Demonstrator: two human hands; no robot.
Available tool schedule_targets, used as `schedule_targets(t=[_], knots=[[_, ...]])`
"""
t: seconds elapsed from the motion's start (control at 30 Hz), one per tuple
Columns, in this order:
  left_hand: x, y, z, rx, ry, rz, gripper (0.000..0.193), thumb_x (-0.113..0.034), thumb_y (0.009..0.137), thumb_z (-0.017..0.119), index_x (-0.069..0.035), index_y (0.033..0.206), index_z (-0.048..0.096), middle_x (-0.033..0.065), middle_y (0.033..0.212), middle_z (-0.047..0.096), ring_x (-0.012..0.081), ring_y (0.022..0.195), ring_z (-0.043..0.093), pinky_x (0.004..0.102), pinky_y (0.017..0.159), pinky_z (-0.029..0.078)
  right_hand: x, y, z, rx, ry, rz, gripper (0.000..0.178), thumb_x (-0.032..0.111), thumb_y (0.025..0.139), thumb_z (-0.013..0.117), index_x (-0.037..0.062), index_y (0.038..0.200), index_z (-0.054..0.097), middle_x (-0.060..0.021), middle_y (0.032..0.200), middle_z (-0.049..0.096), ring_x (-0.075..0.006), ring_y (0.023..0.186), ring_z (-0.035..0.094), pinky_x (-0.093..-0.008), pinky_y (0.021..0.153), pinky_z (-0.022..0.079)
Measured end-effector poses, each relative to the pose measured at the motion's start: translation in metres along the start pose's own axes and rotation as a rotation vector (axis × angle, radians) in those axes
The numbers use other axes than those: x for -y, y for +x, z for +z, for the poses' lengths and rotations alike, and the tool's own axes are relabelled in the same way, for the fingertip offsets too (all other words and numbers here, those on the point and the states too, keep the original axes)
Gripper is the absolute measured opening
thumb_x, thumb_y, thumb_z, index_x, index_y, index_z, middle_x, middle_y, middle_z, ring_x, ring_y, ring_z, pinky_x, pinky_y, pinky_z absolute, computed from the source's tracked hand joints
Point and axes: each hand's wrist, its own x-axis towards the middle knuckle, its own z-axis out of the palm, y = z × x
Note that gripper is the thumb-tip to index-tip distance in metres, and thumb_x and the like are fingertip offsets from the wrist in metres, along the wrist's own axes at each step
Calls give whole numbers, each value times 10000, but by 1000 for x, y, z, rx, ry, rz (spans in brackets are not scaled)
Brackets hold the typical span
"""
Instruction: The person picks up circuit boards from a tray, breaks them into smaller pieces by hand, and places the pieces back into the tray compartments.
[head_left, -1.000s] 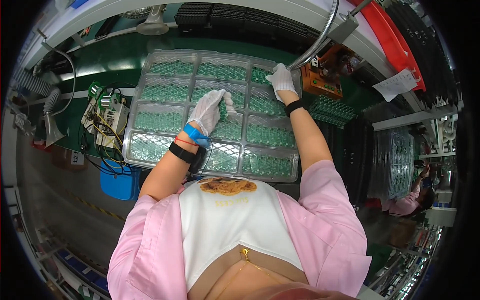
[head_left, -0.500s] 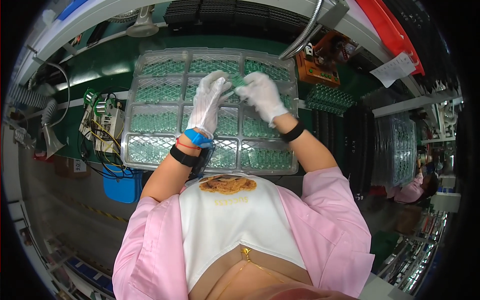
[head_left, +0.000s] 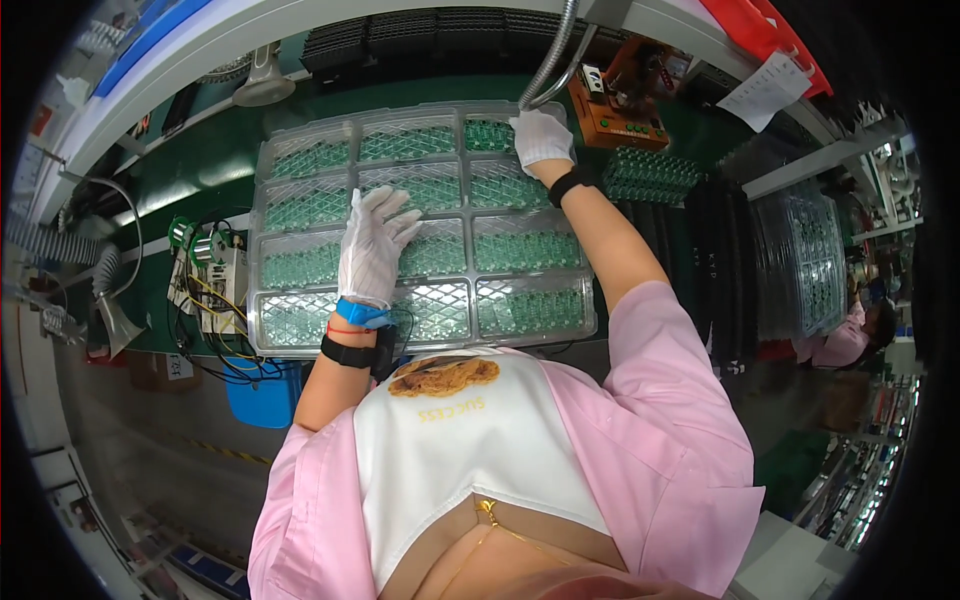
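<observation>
A large clear plastic tray (head_left: 262, 190) with several compartments lies before me, its pockets filled with small green circuit boards (head_left: 525, 252). Over the middle of the tray my left hand (head_left: 375, 245), in a white glove, is open and holds nothing, fingers spread apart. My right hand (head_left: 543, 142), also gloved, reaches to the far right compartment beside the green boards (head_left: 488, 135) there. Its fingers are bent together and point down; what they hold, if anything, is hidden. A blue band (head_left: 362, 313) circles my left wrist, with a cord on it.
An orange device (head_left: 622, 125) stands beyond the tray's far right corner, near a block of green boards (head_left: 652, 176). A flexible metal tube (head_left: 548, 60) hangs close to my right hand. Wired equipment (head_left: 215, 275) sits left. At far right, a person (head_left: 850, 335) is near stacked trays (head_left: 808, 265).
My hands have parted. The right moved away to the tray's far right compartment; the left came back nearer and its fingers spread. The green board previously between them no longer shows there.
</observation>
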Motion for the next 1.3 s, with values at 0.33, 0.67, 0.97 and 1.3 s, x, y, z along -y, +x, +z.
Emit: schedule_targets(t=[0.33,0.67,0.97,1.3], knots=[[6,-8,-7,34,-29,-57,571,-497,939,435,-2,1223,453,186,1156,524,263,950,561,407,911,449,-2,-13,-14,-22,57,0,280,299,877,549,38,947,622,-175,934,659,-326,908,638,-432,740,509],[-43,-47,-27,51,13,128,549,-449,945,447,15,1238,449,135,1059,574,201,881,561,322,811,476,-184,-59,-75,-204,-183,46,259,158,761,656,63,1002,635,-150,1026,635,-326,1003,579,-416,844,472],[-44,-72,-27,-146,74,135,537,-462,949,435,-8,1235,451,81,978,565,164,828,547,291,776,465,-240,-71,-30,-207,-178,-127,402,84,704,701,76,1094,603,-139,1088,621,-308,1036,574,-409,855,477],[-31,-85,-21,-82,50,148,503,-449,956,422,-9,1191,486,84,963,582,155,815,557,270,758,469,-246,-57,-32,-119,-535,-170,163,147,697,687,75,842,673,-119,918,628,-276,901,603,-413,738,484]])
